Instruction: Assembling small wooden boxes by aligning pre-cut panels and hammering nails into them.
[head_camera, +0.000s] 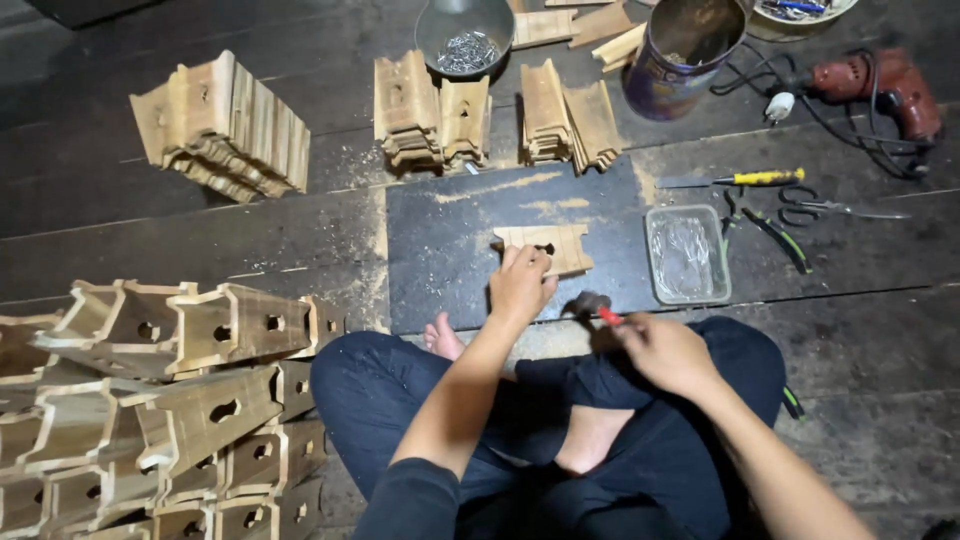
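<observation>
I sit cross-legged on a dark plank floor. A flat wooden piece (560, 245) with a keyhole-shaped cut lies in front of my legs. My left hand (520, 283) rests on its near edge, fingers pinched close to the hole; what they pinch is hidden. My right hand (665, 352) grips a small hammer (592, 304) with a red neck, its head low and just right of the left hand.
Finished wooden boxes (170, 400) pile up at the left. Stacks of cut wood pieces (225, 125) (430, 110) (568, 120) stand beyond. A bowl of nails (466, 45), a tin can (680, 55), an electric drill (880, 85), a clear plastic tray (687, 253), a screwdriver (740, 180) and pliers (775, 235) lie right.
</observation>
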